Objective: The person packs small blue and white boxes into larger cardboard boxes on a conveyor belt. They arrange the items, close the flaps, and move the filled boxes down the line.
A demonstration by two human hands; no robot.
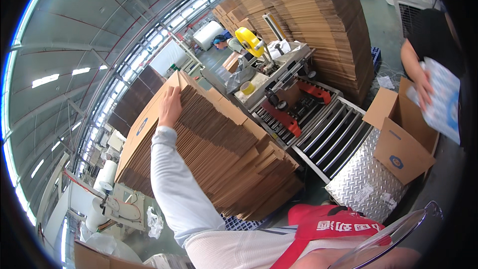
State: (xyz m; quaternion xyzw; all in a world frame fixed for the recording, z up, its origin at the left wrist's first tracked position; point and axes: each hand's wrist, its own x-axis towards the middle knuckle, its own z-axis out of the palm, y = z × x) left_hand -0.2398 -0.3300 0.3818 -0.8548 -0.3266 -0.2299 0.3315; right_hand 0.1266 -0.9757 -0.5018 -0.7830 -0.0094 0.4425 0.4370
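My left hand (170, 106), at the end of a light sleeve, is at the upper edge of a tall stack of flattened cardboard boxes (219, 154). Its fingers bend over the edge of the top flattened cardboard box (144, 125), which carries a blue printed mark; the thumb is hard to make out. My right hand is out of view. Right of the stack stands a carton sealing machine (279, 77) with a yellow tape roll (250, 41) and red side guides (286, 119).
A roller conveyor (328, 134) leads to a ridged metal plate (368, 179). On it an open cardboard box (403, 154) stands beside a co-worker's hand (424, 89) holding a blue-and-white package (440, 99). Behind are high carton stacks (323, 25) and another person (230, 45).
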